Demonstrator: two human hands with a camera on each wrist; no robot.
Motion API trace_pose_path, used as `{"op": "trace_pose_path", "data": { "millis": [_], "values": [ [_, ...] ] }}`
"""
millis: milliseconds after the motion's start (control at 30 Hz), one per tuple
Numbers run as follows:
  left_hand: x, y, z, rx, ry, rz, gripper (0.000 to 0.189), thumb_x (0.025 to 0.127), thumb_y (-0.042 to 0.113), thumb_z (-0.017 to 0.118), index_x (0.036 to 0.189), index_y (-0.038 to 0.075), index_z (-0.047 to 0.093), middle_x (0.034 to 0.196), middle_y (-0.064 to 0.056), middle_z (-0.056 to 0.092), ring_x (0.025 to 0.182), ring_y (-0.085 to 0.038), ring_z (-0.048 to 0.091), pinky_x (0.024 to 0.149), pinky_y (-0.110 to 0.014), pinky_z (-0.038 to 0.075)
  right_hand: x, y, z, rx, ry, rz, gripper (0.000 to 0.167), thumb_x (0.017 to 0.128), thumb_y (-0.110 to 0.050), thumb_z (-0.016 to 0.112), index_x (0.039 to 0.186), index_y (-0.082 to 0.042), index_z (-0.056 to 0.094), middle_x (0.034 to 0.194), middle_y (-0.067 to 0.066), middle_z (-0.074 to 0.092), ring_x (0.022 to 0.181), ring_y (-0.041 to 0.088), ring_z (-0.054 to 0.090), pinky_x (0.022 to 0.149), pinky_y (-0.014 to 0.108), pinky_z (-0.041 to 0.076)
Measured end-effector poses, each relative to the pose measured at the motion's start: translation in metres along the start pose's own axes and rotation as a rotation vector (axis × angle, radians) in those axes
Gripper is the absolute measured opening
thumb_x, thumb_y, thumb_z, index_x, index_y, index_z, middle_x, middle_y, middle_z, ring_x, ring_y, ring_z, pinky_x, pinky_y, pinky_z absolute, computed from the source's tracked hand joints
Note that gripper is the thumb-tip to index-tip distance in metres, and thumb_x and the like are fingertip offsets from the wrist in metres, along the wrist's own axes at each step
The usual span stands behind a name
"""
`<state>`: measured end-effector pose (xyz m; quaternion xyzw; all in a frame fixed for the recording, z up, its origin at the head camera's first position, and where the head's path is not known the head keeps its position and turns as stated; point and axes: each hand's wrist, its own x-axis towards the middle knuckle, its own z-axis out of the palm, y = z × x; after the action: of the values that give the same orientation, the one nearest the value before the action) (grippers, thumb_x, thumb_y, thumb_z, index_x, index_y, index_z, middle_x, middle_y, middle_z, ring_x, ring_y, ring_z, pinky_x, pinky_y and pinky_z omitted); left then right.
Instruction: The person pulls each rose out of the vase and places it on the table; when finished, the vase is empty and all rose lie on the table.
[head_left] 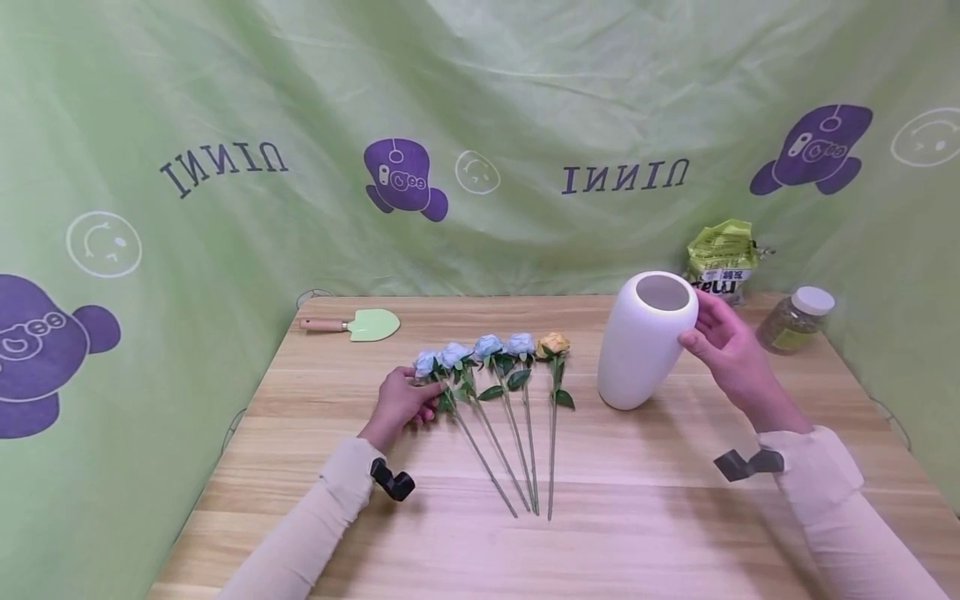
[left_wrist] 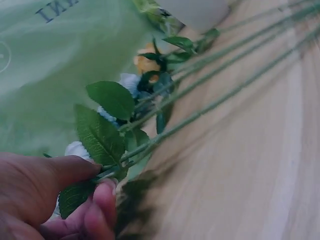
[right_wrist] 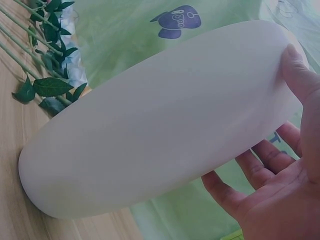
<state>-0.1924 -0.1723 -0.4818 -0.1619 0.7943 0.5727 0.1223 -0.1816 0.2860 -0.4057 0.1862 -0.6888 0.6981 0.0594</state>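
Observation:
Several artificial roses lie side by side on the table, stems toward the person. Leftmost is a light blue rose (head_left: 426,363); my left hand (head_left: 401,400) pinches its stem just below the bloom. In the left wrist view, thumb and fingertips close on that stem among green leaves (left_wrist: 100,132). Other blue roses (head_left: 488,347) lie alongside, and an orange-yellow rose (head_left: 553,343) is at the right end. A tall white vase (head_left: 645,350) stands right of the flowers, mouth up. My right hand (head_left: 731,354) holds its upper right side, thumb near the rim, fingers behind.
A small trowel (head_left: 373,325) with a green blade and wooden handle lies at the back left. Behind the vase stands a green bag (head_left: 722,258). A jar with a white lid (head_left: 797,320) is at the right. Green printed cloth (head_left: 510,242) surrounds the wooden table (head_left: 465,558).

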Motion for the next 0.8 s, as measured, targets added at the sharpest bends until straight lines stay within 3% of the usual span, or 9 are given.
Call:
{"op": "trace_pose_path", "data": {
  "millis": [200,300,500,600,667,800],
  "values": [
    [-0.002,-0.001,-0.002,0.47,0.153,0.146,0.079,0.081,0.044,0.082,0.137,0.002,0.045,0.082,-0.012,0.072,0.061,-0.018,0.061,0.052,-0.028,0.048,0.0,-0.001,0.0,0.004,-0.005,-0.016,0.058,0.097,0.005,0.057,0.151,-0.005,0.038,0.137,-0.015,0.057,0.126,-0.003,0.055,0.1,0.007,0.048],
    [-0.002,-0.001,-0.003,0.62,0.203,0.183,0.084,0.079,0.054,0.08,0.138,0.004,0.047,0.092,-0.015,0.07,0.073,-0.024,0.063,0.055,-0.03,0.047,0.0,-0.001,-0.001,0.009,-0.007,-0.021,0.058,0.097,0.005,0.057,0.151,-0.005,0.038,0.137,-0.016,0.058,0.125,-0.003,0.056,0.101,0.008,0.048],
    [-0.004,-0.001,-0.009,0.739,0.256,0.242,0.094,0.079,0.07,0.07,0.143,0.007,0.043,0.077,-0.015,0.065,0.068,-0.028,0.062,0.05,-0.032,0.044,0.002,0.0,0.0,0.0,-0.013,0.0,0.058,0.098,0.004,0.057,0.152,-0.006,0.037,0.136,-0.016,0.057,0.125,-0.005,0.055,0.1,0.007,0.049],
    [-0.008,0.0,-0.015,0.767,0.312,0.296,0.088,0.08,0.072,0.066,0.139,0.01,0.048,0.072,-0.011,0.064,0.065,-0.027,0.062,0.051,-0.033,0.044,0.004,-0.001,-0.001,-0.026,-0.021,0.015,0.059,0.098,0.004,0.057,0.152,-0.007,0.037,0.136,-0.017,0.057,0.125,-0.006,0.055,0.099,0.007,0.049],
    [-0.012,0.002,-0.019,0.768,0.36,0.361,0.075,0.083,0.066,0.066,0.132,0.011,0.056,0.074,-0.008,0.067,0.067,-0.026,0.063,0.053,-0.033,0.046,0.004,-0.001,-0.002,-0.041,-0.034,0.02,0.059,0.097,0.005,0.057,0.152,-0.007,0.037,0.136,-0.018,0.057,0.124,-0.006,0.054,0.098,0.006,0.049],
    [-0.019,0.009,-0.029,0.748,0.423,0.565,0.041,0.09,0.043,0.069,0.113,0.01,0.07,0.085,-0.004,0.072,0.07,-0.023,0.065,0.056,-0.035,0.051,0.003,-0.004,-0.005,-0.083,-0.049,0.001,0.062,0.095,0.008,0.058,0.152,-0.005,0.037,0.137,-0.016,0.055,0.124,-0.006,0.054,0.097,0.006,0.049]
  ]
}}
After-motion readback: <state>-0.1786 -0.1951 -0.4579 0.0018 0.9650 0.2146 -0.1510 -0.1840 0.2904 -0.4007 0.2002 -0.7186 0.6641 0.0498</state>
